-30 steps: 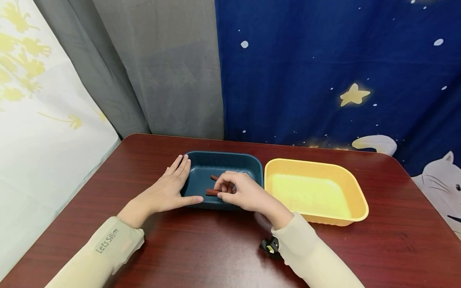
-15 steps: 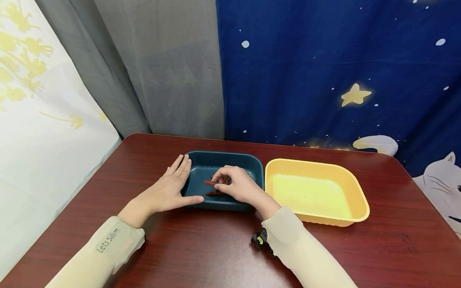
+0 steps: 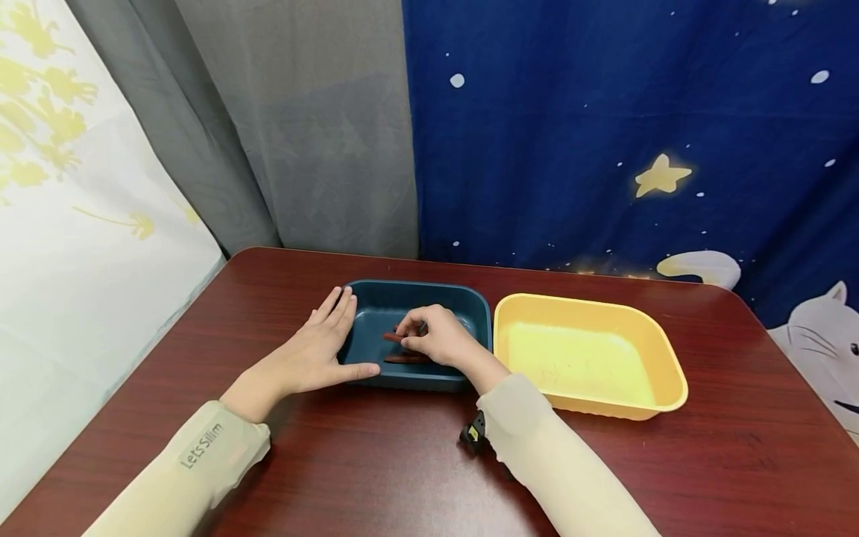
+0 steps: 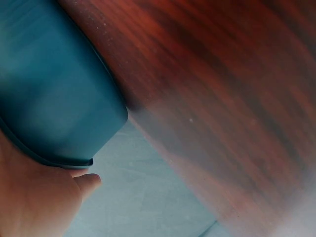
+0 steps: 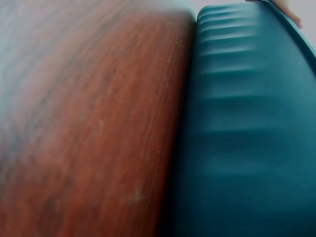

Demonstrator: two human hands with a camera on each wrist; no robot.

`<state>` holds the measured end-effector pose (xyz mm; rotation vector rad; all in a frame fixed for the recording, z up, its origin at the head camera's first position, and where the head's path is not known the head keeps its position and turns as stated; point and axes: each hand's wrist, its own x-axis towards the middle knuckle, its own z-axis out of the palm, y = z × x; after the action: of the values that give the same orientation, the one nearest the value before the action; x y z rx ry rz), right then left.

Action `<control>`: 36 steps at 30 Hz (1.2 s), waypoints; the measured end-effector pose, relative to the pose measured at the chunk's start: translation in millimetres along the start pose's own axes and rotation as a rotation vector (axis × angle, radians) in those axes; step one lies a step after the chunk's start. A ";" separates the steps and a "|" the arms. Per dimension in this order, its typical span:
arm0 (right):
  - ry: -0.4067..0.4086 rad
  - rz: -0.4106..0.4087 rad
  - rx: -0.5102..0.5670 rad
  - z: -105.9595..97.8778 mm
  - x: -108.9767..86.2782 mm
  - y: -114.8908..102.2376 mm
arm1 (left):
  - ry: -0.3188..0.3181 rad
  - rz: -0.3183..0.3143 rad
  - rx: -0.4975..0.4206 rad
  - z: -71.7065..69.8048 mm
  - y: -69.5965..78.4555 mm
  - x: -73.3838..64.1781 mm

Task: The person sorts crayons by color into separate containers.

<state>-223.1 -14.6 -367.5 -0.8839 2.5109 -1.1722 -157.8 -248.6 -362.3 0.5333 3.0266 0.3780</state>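
My left hand (image 3: 309, 358) lies with straight fingers over the left rim of a dark blue plastic bin (image 3: 416, 286), its thumb along the front rim. The left wrist view shows that hand (image 4: 39, 202) against the bin's outer wall (image 4: 59, 98). Inside the bin, my right hand (image 3: 443, 337) pinches a short reddish-brown stick (image 3: 393, 338) between thumb and fingertips. Another dark reddish-brown stick (image 3: 404, 359) lies below it, near the front wall, partly under the hand. Behind the fingers a further piece is mostly hidden. The right wrist view has only the bin's ribbed wall (image 5: 247, 118) and a fingertip at the top.
A yellow bin (image 3: 593, 301) stands close against the blue bin's right side. Both are on a reddish-brown wooden table (image 3: 376, 462). A dark blue curtain (image 3: 570, 149) and a grey curtain (image 3: 342, 164) hang behind the table. A black device (image 3: 473, 432) sits under the right wrist.
My right hand has moved slightly away from me, off the stick near the front wall, and now pinches a stick farther in. The left hand has stayed on the rim.
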 end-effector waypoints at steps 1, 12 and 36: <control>-0.002 0.007 -0.003 0.3 0.4 0.3 | 0.000 0.001 0.003 -0.1 -0.2 0.3; -0.012 0.040 -0.083 0.7 0.1 -1.7 | 0.001 0.000 0.008 -0.9 -0.4 1.5; 0.012 0.156 -0.262 3.7 -3.1 -5.6 | 0.003 -0.001 -0.008 1.4 -1.2 0.0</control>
<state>-216.6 -17.8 -365.9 -0.7225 2.7282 -0.8167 -158.1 -249.3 -364.0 0.5308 3.0268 0.3905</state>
